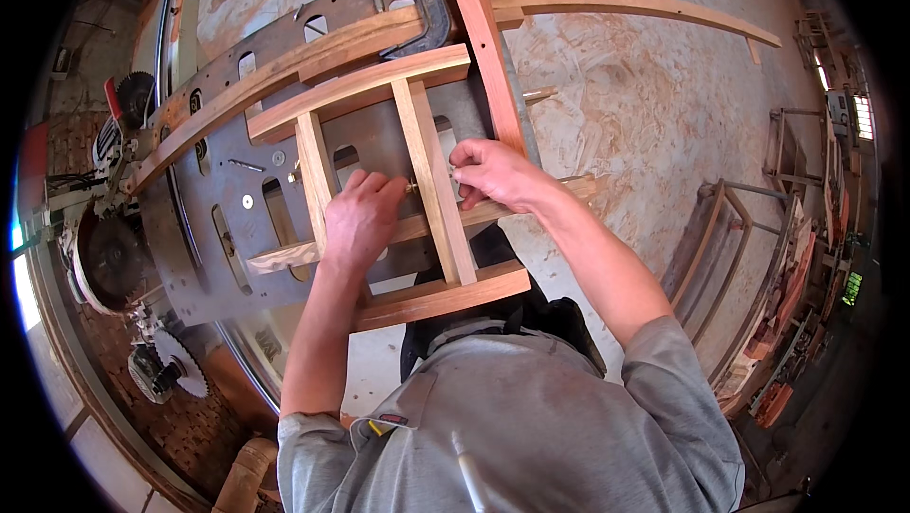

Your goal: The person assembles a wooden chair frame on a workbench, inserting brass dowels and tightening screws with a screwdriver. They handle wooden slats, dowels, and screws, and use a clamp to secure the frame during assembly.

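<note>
Grey shirt and slim white pen [466, 475] fill the foreground as a person leans over a slotted metal worktop [190, 276], a toothed saw blade [192, 368] standing well apart at far left. A wooden frame [434, 200] of two rails and two crosspieces sits on the worktop, one rail jutting over the near edge, perhaps to keep both crosspieces within reach; a wooden strip [409, 229] runs under them. Beyond, a long wooden rail [313, 56] is pinned by a dark C-clamp [431, 6], apparently to give the frame a steady backing. The left hand [363, 214] bunches its fingers beside a brass-coloured fitting [410, 187] at the right crosspiece; whether they grip it cannot be told. Across that crosspiece, the right hand [493, 176] pinches narrowly, anything between its fingertips too small to identify; the pairing suggests work on both faces. Further right, a reddish board [491, 58] stands beside the frame's far corner, likely an end stop.
</note>
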`<action>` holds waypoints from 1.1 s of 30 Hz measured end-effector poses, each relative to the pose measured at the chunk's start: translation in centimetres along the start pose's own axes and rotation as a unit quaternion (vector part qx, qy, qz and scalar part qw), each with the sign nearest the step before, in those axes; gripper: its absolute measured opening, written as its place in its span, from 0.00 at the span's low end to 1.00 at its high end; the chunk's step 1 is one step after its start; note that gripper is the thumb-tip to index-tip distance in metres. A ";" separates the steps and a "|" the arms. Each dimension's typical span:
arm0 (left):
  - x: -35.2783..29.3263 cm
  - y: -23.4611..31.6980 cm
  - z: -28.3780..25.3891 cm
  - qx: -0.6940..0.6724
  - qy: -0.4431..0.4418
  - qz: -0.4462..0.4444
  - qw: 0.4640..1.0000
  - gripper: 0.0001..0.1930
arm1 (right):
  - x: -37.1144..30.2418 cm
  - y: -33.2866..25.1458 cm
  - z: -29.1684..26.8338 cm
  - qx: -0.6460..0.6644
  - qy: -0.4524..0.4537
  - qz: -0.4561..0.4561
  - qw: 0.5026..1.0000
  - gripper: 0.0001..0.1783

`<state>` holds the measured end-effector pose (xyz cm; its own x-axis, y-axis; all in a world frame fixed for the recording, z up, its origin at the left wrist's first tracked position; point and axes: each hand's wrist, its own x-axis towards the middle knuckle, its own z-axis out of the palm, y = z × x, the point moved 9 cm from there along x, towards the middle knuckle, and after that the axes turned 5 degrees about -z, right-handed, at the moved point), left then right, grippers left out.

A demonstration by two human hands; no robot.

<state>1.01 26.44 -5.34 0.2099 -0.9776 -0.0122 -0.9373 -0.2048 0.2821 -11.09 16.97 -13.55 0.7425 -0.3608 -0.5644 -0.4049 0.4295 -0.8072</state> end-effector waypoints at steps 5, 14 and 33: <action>-0.1 -0.3 0.0 0.003 -0.012 -0.007 1.000 0.07 | -0.8 -0.1 -0.3 0.010 -0.004 0.015 1.000 0.17; 0.0 -0.3 0.4 -0.002 -0.027 -0.006 1.000 0.07 | -0.5 1.9 -0.8 0.183 -0.020 0.012 0.983 0.10; -0.5 0.8 -0.1 -0.014 0.020 0.007 1.000 0.04 | -1.1 0.2 0.5 0.017 0.076 0.086 0.993 0.11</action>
<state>0.22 26.79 -5.06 0.2083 -0.9776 0.0303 -0.9319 -0.1889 0.3097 -11.70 17.89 -12.99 0.5740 -0.3988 -0.7152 -0.4988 0.5223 -0.6916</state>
